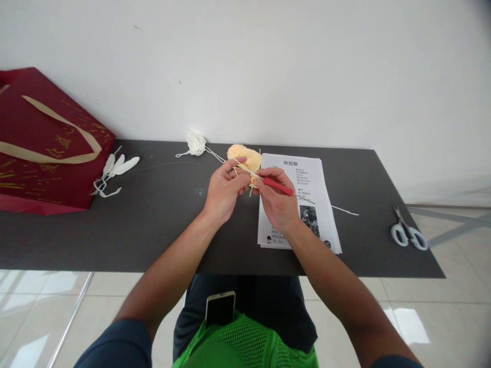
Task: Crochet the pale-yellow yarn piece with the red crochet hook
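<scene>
My left hand [224, 188] is closed, pinching a small yellow crochet piece [253, 180] with a pale yarn strand running over its fingers. Closed as well, my right hand [278, 199] grips a red-handled crochet hook [278, 186], its tip at the piece. Just behind the hands lies a ball of pale yellow yarn [244, 155]. A small bundle of white yarn [196, 142] sits further back left, its strand leading toward my hands.
A printed pattern sheet [307, 194] lies under my right hand on the dark table [153, 225]. White-handled scissors [407, 232] rest at the right edge. A red gift bag [42, 143] and white feather-like pieces [115, 168] are at the left. A phone [220, 308] sits in my lap.
</scene>
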`<act>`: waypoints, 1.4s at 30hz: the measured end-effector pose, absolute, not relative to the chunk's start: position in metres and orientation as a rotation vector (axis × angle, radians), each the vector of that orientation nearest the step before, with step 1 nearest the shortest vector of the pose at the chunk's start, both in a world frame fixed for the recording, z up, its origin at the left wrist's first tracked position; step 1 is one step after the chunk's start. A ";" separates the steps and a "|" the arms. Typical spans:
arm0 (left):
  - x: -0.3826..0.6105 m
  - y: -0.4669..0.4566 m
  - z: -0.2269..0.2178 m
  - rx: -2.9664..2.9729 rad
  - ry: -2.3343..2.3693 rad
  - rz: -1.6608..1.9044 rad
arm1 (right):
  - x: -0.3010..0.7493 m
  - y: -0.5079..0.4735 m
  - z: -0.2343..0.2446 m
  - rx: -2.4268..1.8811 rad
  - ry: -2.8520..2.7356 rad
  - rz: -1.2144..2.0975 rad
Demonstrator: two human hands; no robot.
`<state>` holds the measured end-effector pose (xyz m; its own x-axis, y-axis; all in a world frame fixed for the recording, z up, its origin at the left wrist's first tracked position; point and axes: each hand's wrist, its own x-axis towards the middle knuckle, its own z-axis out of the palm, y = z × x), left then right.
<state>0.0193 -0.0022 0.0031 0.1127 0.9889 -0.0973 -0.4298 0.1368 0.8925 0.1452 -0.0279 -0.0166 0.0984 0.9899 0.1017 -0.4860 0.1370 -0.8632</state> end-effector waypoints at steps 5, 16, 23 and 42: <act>0.020 -0.002 0.006 0.814 0.893 1.234 | 0.146 -0.031 -0.014 -0.746 -0.879 1.289; 0.015 0.000 0.003 0.830 0.807 1.150 | 0.144 -0.026 -0.019 -0.798 -0.896 1.144; 0.010 0.001 0.009 0.844 0.774 1.055 | 0.146 -0.023 -0.022 -0.815 -0.878 1.056; 0.018 -0.007 0.000 1.249 0.920 1.296 | 0.145 -0.024 -0.027 -0.840 -0.913 1.000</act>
<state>0.0178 -0.0073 0.0005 0.1124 0.9808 0.1591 -0.1734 -0.1383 0.9751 0.1449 -0.0245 -0.0275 0.2617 0.9362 0.2346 -0.3184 0.3132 -0.8947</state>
